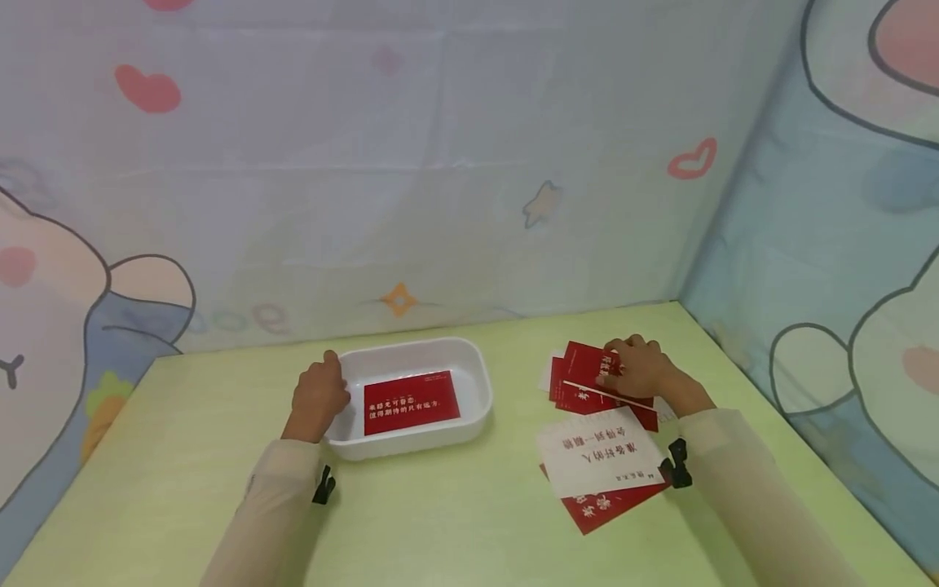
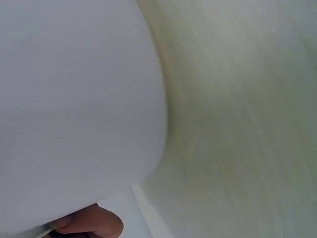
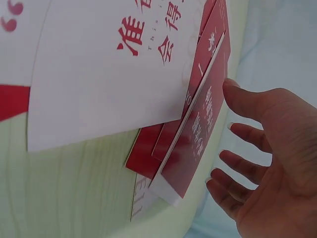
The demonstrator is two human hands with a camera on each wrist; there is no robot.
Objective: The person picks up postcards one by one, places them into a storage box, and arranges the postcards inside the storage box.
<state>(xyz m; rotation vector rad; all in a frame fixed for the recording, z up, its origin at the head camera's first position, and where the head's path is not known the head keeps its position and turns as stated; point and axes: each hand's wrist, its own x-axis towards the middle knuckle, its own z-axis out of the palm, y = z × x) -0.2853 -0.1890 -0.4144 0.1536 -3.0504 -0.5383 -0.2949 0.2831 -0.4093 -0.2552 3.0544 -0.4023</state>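
My left hand [image 1: 320,398] grips the left rim of a white rectangular tray [image 1: 477,399]. In the left wrist view the thumb [image 2: 96,221] shows at the tray's rim, and the other fingers are mostly hidden. One red card [image 1: 411,402] with white lettering lies flat inside the tray. My right hand [image 1: 640,371] is over a loose pile of red cards [image 1: 583,367] to the tray's right. Seen from the right wrist, its fingers are spread and relaxed, and the thumb tip is right at the edge of the top red card [image 3: 198,124].
Nearer on the table [image 1: 440,522], a white card [image 1: 597,452] with red lettering overlaps another red card [image 1: 605,509]. A patterned cloth [image 1: 440,204] stands behind the table, and another cloth [image 1: 829,244] rises along its right side.
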